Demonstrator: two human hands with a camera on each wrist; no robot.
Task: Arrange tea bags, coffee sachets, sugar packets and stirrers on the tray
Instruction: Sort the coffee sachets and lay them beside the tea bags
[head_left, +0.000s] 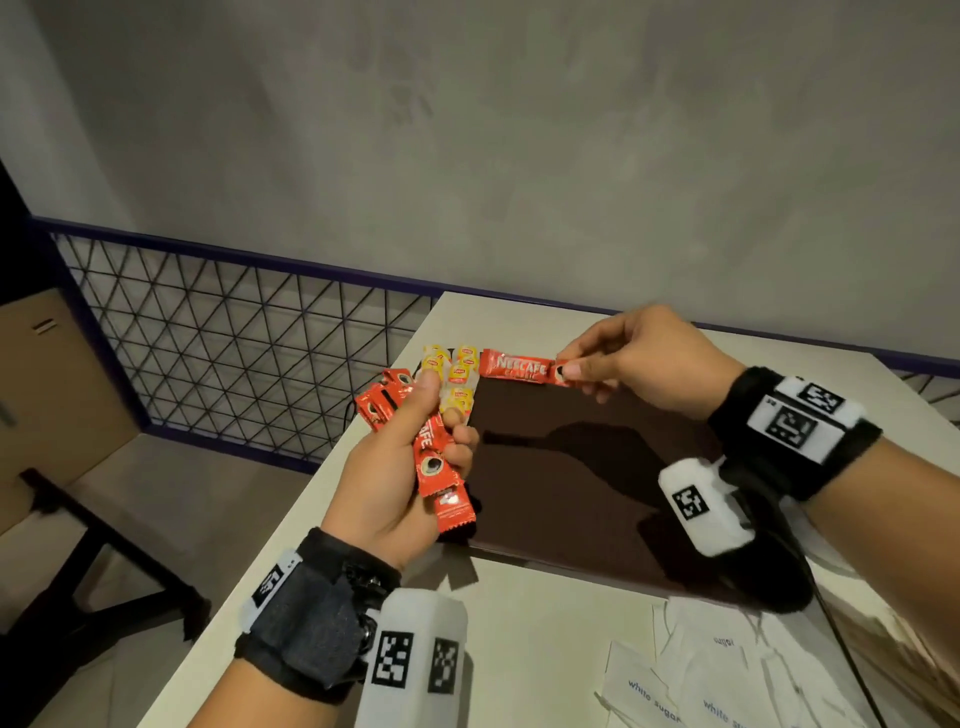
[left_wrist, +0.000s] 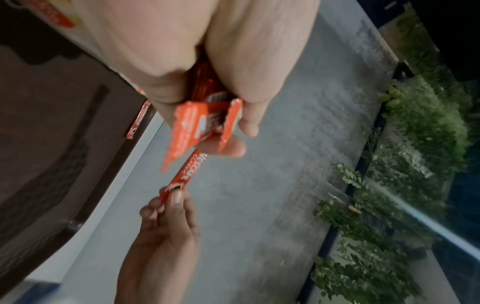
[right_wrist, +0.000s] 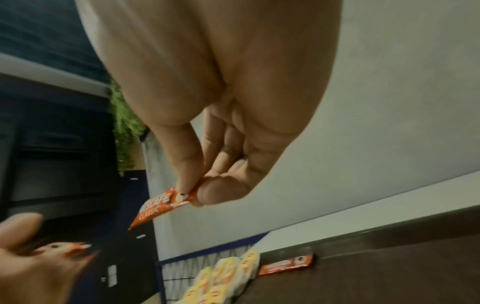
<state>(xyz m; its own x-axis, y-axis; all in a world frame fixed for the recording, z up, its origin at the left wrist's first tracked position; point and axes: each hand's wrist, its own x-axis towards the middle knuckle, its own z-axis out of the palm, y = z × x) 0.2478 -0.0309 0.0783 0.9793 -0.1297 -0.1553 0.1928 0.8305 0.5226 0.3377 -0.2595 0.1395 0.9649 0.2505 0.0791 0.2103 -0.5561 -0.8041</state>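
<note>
Above the tray's left edge, my left hand (head_left: 444, 415) grips a bundle of red coffee sachets (head_left: 434, 462), seen close in the left wrist view (left_wrist: 192, 127). My right hand (head_left: 569, 366) pinches the end of one red Nescafe sachet (head_left: 517, 365) between thumb and forefinger over the far edge of the dark brown tray (head_left: 571, 493). Another sachet (right_wrist: 285, 265) lies flat along that edge. Yellow tea bags (head_left: 457, 379) lie clustered by the tray's far left corner. White sugar packets (head_left: 675, 675) lie on the table in front of the tray.
The white table (head_left: 519, 649) ends just left of my left hand, with a drop to the floor. A wire-mesh railing (head_left: 234, 332) runs behind it, beside a cardboard box (head_left: 41, 389). A black cable (head_left: 852, 665) trails across the near right.
</note>
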